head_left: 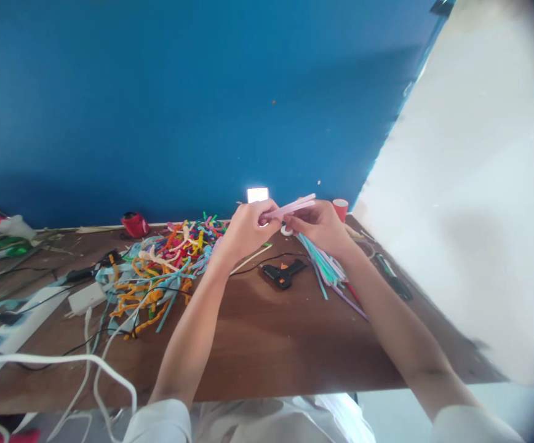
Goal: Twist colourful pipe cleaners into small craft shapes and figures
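Note:
Pale pink pipe cleaners [297, 205] are pinched in my left hand [254, 220], their free ends pointing right and slightly up. My right hand [317, 223] is close beside it, thumb and fingers pressed together near the left fingertips. The pink stems cross in front of its fingers, and what it pinches is hidden. Under my right hand and forearm lies a bundle of straight pipe cleaners [325, 263] in turquoise, pale blue and lilac. A black glue gun [283, 274] rests on the brown table [267, 344] below my hands.
To the left is a tangled heap of coloured pipe cleaners [165, 271]. Cables, a white adapter [86, 298] and a power strip [22, 326] lie farther left. A lit phone screen [258, 194] stands by the blue wall. A red cup [340, 209] and a dark-handled tool [392, 277] are right.

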### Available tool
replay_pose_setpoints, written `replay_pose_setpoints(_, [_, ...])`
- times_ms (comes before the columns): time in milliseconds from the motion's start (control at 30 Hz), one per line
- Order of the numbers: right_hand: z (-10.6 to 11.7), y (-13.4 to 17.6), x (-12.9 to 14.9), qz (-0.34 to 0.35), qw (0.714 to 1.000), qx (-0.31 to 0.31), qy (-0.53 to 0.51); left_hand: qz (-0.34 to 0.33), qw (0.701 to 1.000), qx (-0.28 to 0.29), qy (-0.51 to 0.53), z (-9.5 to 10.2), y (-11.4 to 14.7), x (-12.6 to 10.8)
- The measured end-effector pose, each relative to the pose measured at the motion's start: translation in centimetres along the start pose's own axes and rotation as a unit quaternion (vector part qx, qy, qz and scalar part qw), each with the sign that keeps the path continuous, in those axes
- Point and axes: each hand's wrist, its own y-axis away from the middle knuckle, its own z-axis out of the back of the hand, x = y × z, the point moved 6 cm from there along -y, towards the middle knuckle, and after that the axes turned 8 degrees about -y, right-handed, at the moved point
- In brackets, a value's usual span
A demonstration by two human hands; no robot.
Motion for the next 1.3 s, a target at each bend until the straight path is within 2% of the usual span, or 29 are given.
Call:
replay_pose_setpoints(67, [0.1,0.3,1.0,0.085,0.992,-0.021,0.095,0.032,0.998,0.0,0.061,-0.1,0.0,0.0])
replay_pose_setpoints(133, [-0.2,1.0,2.1,0.193,0.959,-0.028,0.205,0.074,0.988,0.002,0.136,-0.4,0.0,0.3])
replay_pose_setpoints(200, [-0.8,1.8,2.7,0.298,0.894,-0.024,0.333,0.124,0.971,0.006,0.203,-0.9,0.0,0.8])
replay_pose_setpoints(267, [-1.5,2.5,2.6,0.361,0.82,-0.022,0.443,0.172,0.954,0.013,0.247,-1.5,0.1,1.4])
replay_pose_setpoints(300, [-1.7,2.6,2.4,0.37,0.798,-0.024,0.475,0.188,0.948,0.012,0.256,-1.7,0.1,1.7])
replay_pose_setpoints(333, [-1.7,2.5,2.2,0.368,0.791,-0.029,0.488,0.193,0.947,0.005,0.258,-1.7,0.1,1.8])
replay_pose_setpoints(367, [-1.6,2.4,2.1,0.357,0.8,-0.036,0.481,0.188,0.949,-0.008,0.253,-1.6,0.1,1.8])
replay_pose_setpoints(433, [-1.0,1.8,1.9,0.306,0.857,-0.052,0.411,0.15,0.962,-0.035,0.226,-1.2,-0.1,1.6])
replay_pose_setpoints(533, [0.1,0.6,1.2,0.159,0.967,-0.056,0.191,0.077,0.983,-0.049,0.158,-0.5,-0.4,1.1])
replay_pose_setpoints(567, [0.3,0.3,0.7,0.099,0.988,-0.052,0.104,0.057,0.989,-0.052,0.129,-0.3,-0.4,1.0])
replay_pose_setpoints(600, [0.3,0.1,0.3,0.042,0.998,-0.044,0.028,0.041,0.992,-0.055,0.102,-0.1,-0.5,1.0])
replay_pose_setpoints(667, [-0.1,0.1,-0.4,-0.052,0.996,-0.018,-0.077,0.015,0.997,-0.06,0.054,0.1,-0.6,0.9])
replay_pose_setpoints(733, [-0.5,0.2,-0.8,-0.105,0.987,0.004,-0.123,-0.006,0.998,-0.066,0.017,0.4,-0.6,0.7])
replay_pose_setpoints(933, [-0.8,0.1,-1.6,-0.125,0.974,-0.003,-0.19,-0.057,0.994,-0.07,-0.067,0.6,-0.4,-0.1])
replay_pose_setpoints(1033, [-0.6,0.0,-1.4,-0.09,0.988,-0.02,-0.124,-0.038,0.995,-0.064,-0.068,0.3,-0.3,-0.2])
replay_pose_setpoints(1100, [-0.3,0.2,-0.7,-0.018,0.999,-0.043,-0.002,-0.001,0.998,-0.058,-0.033,0.0,-0.3,0.1])
replay_pose_setpoints(1133, [-0.2,0.3,-0.2,0.036,0.994,-0.054,0.084,0.02,0.998,-0.055,-0.007,-0.1,-0.2,0.2])
replay_pose_setpoints(1167, [-0.3,0.6,0.5,0.099,0.977,-0.06,0.179,0.042,0.998,-0.05,0.026,-0.2,-0.2,0.4])
replay_pose_setpoints(1200, [-0.7,1.0,1.0,0.166,0.945,-0.058,0.275,0.065,0.995,-0.044,0.064,-0.4,-0.2,0.7])
replay_pose_setpoints(1300, [-2.2,2.4,1.4,0.33,0.81,-0.025,0.484,0.145,0.973,-0.013,0.178,-1.0,-0.1,1.7])
